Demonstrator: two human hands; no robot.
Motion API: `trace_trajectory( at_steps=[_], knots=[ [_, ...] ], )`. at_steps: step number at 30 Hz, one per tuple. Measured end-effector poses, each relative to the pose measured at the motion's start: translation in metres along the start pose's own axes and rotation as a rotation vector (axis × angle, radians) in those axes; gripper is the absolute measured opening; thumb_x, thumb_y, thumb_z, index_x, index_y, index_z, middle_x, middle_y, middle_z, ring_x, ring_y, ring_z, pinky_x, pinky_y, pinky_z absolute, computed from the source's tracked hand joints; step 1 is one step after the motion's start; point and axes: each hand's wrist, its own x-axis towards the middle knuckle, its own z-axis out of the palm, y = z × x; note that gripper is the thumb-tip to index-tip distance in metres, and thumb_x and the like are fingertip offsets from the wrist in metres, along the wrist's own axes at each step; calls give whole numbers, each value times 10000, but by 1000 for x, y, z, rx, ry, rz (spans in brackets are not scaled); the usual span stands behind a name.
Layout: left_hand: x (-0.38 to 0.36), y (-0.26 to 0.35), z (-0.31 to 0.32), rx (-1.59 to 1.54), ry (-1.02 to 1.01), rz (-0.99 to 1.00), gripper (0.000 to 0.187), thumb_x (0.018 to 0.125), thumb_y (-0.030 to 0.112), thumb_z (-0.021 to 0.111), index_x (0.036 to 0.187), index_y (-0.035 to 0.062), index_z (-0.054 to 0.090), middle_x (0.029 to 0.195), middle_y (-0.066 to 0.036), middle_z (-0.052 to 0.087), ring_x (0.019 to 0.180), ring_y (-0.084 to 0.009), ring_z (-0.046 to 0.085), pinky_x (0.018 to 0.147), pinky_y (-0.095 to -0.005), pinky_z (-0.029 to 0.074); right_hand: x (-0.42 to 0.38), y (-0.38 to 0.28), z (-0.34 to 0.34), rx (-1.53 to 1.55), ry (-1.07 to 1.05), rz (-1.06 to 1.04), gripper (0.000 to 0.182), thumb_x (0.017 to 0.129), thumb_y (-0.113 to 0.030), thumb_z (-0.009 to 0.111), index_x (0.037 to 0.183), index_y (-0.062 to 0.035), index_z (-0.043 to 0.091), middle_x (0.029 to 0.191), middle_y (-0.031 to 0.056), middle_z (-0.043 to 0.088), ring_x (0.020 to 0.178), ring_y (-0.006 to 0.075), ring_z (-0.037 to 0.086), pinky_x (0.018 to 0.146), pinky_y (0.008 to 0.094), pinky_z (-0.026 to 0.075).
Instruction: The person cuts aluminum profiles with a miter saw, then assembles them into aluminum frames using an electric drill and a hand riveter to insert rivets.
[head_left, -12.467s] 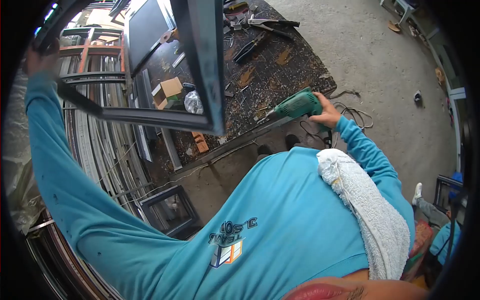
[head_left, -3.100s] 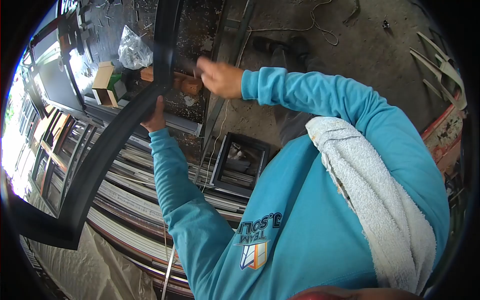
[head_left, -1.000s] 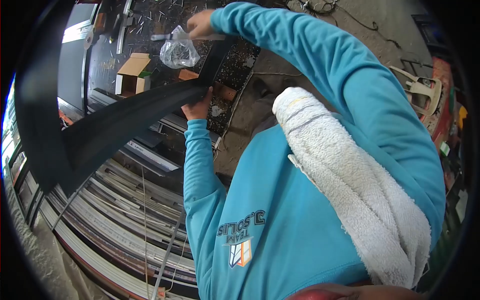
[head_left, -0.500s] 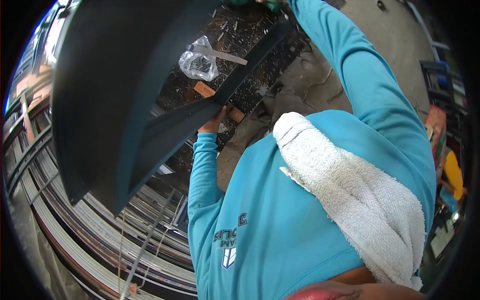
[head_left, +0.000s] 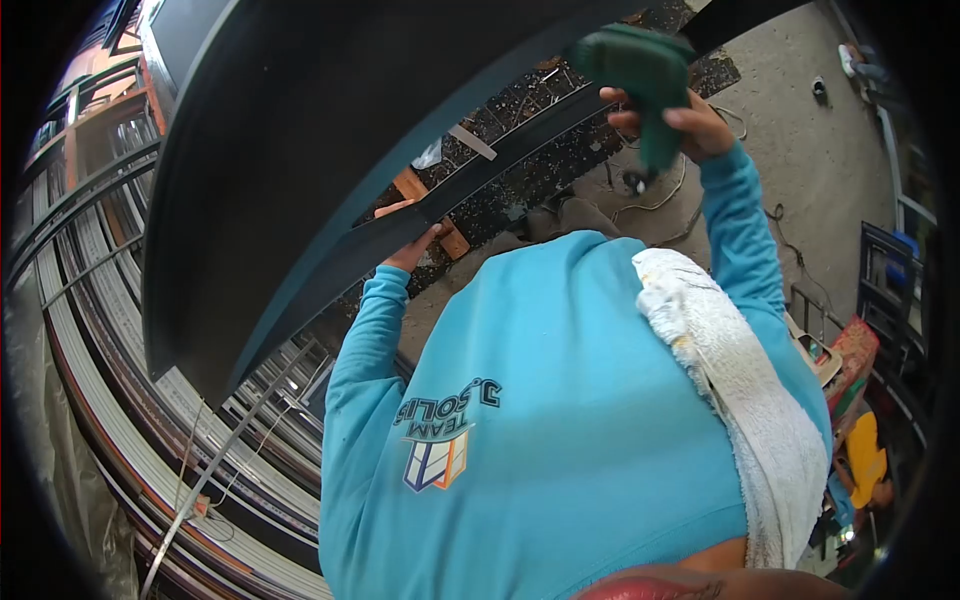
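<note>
My right hand (head_left: 703,128) grips the handle of a green power drill (head_left: 640,70), which is smeared by motion and held up beside the dark frame. The drill's tip cannot be made out. My left hand (head_left: 410,250) is wrapped around a dark metal bar (head_left: 430,207), with fingers showing on both sides of it. This bar runs from lower left to upper right and appears to be part of a frame. A large dark profile (head_left: 260,150) rises close to the camera and hides much of the upper left.
Orange-brown blocks (head_left: 455,240) lie under the bar, near a pale strip (head_left: 473,141) on the debris-strewn work surface. Long stacked profiles (head_left: 120,400) fill the left side. A cable (head_left: 665,195) lies on the floor (head_left: 775,140). Dark frames and a yellow object (head_left: 868,460) stand at right.
My right hand has come down from the top edge and back towards me, bringing the green drill fully into view. My left hand stays on the bar. The view has shifted.
</note>
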Motion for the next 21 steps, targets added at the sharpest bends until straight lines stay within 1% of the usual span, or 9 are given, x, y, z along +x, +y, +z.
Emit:
trace_trajectory(
  at_steps=[2, 4, 5, 7, 8, 10, 13, 16, 21],
  knots=[
    [-3, -2, 1, 30, -54, -34, 450, 766, 316, 781, 1089, 38, 639, 951, -90, 680, 877, -233, 652, 812, -353, 515, -13, -6, -1, 56, -351, -30, 704, 766, -147, 685, 1380, 15, 381, 1295, 218, 514, 1126, 298, 580, 975, 436, 485],
    [-6, -18, 9, 51, -108, -119, 439, 761, 300, 788, 1082, 38, 643, 917, -85, 675, 868, -222, 649, 804, -355, 516, -17, 9, 6, 28, -241, 187, 797, 686, -72, 711, 1400, 1, 366, 1306, 201, 514, 1165, 311, 547, 997, 457, 463],
    [-5, -13, 9, 29, -52, -90, 418, 762, 305, 785, 1060, 43, 653, 899, -81, 675, 857, -222, 649, 797, -355, 516, -14, 17, 27, 46, -165, 270, 843, 630, -38, 725, 1396, -5, 374, 1308, 179, 517, 1206, 299, 512, 1006, 473, 452],
    [-3, 2, 6, -16, 59, -30, 380, 763, 315, 781, 1016, 52, 675, 861, -74, 675, 834, -222, 649, 782, -354, 518, 1, 53, 35, 36, -303, 310, 846, 632, -75, 744, 1394, -12, 381, 1217, 142, 584, 1030, 239, 613, 918, 388, 501],
    [-3, -2, 8, 6, 35, -46, 374, 764, 329, 777, 999, 55, 681, 859, -76, 677, 828, -227, 649, 778, -357, 518, 6, 73, 39, -25, -317, 296, 761, 657, -120, 744, 1347, -11, 441, 1111, 107, 621, 898, 210, 639, 825, 342, 516],
    [-5, -18, 12, 54, -10, -86, 366, 765, 358, 768, 966, 62, 692, 855, -80, 681, 816, -239, 650, 770, -361, 519, 13, 95, 53, -85, -305, 391, 630, 707, -186, 733, 1268, -6, 509, 1028, 85, 622, 823, 179, 625, 758, 315, 514],
    [-6, -26, 14, 150, 3, 23, 398, 768, 402, 753, 966, 63, 691, 873, -89, 686, 799, -257, 647, 765, -361, 519, 24, 116, 67, -70, -327, 450, 521, 774, -229, 700, 1217, -6, 539, 971, 74, 607, 752, 140, 592, 695, 294, 510],
    [-7, -36, 18, 89, 9, -11, 408, 773, 420, 741, 970, 67, 692, 886, -90, 689, 796, -259, 648, 764, -363, 518, 31, 129, 73, -111, -331, 402, 509, 775, -212, 695, 1213, -4, 538, 965, 80, 604, 752, 144, 594, 690, 301, 512],
    [-3, -48, 23, 138, 64, 86, 394, 788, 420, 725, 966, 69, 696, 888, -87, 695, 799, -266, 651, 768, -363, 515, 39, 137, 72, -147, -308, 428, 550, 753, -217, 686, 1232, -1, 520, 986, 95, 612, 770, 154, 599, 701, 300, 519]
  ],
)
